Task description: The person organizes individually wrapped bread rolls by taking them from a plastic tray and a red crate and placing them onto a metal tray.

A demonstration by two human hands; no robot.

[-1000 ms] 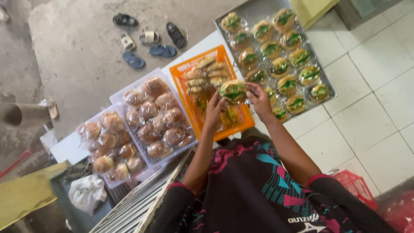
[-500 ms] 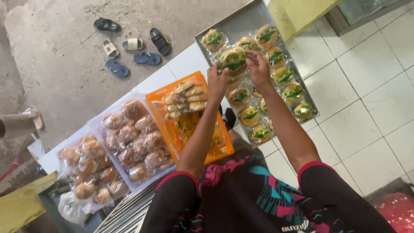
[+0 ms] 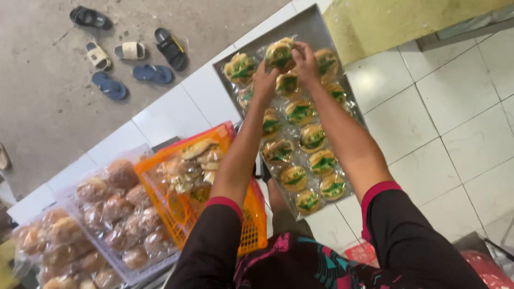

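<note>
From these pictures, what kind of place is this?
Probably a small bakery or a stall selling baked goods. A metal tray holds rows of wrapped buns, crates hold bagged bread, and both hands lift one wrapped bun. Sandals lie on concrete outside.

A bakery stall is indicated: wrapped buns (image 3: pixel 300 111) on a metal tray (image 3: pixel 310 27), bread crates (image 3: pixel 246 225), tiled tabletop (image 3: pixel 171 115).
</note>
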